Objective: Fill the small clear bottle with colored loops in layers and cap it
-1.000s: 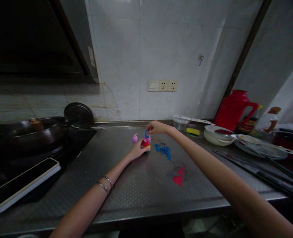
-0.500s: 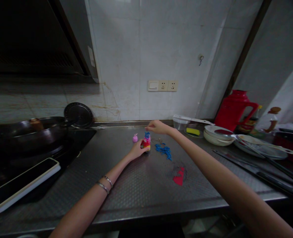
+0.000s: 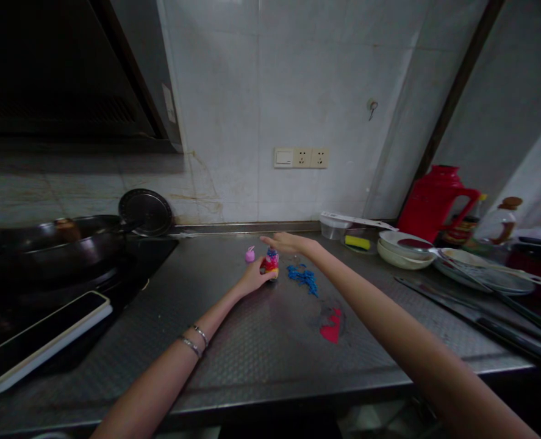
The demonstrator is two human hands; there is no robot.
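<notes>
A small clear bottle (image 3: 272,266) with pink, red and yellow layers and blue bits at its top stands upright on the metal counter. My left hand (image 3: 253,277) is closed around its side. Flat above its mouth lies my right hand (image 3: 288,242), palm down with fingers stretched out. The palm touches or nearly touches the rim; I cannot tell which. Just left of the bottle sits a pink round cap (image 3: 250,255) with a loop. To the right lies a loose pile of blue strips (image 3: 303,278). Nearer me is a patch of red pieces (image 3: 330,329).
At left are a wok (image 3: 64,244) on the stove and a phone (image 3: 46,341) on a white block. Along the right stand a yellow sponge (image 3: 357,242), bowls (image 3: 402,256), a red thermos (image 3: 435,204) and long black-handled utensils (image 3: 503,329).
My right hand has gone from a fingertip pinch over the bottle's mouth to a flat palm laid across it. My left hand stays around the bottle.
</notes>
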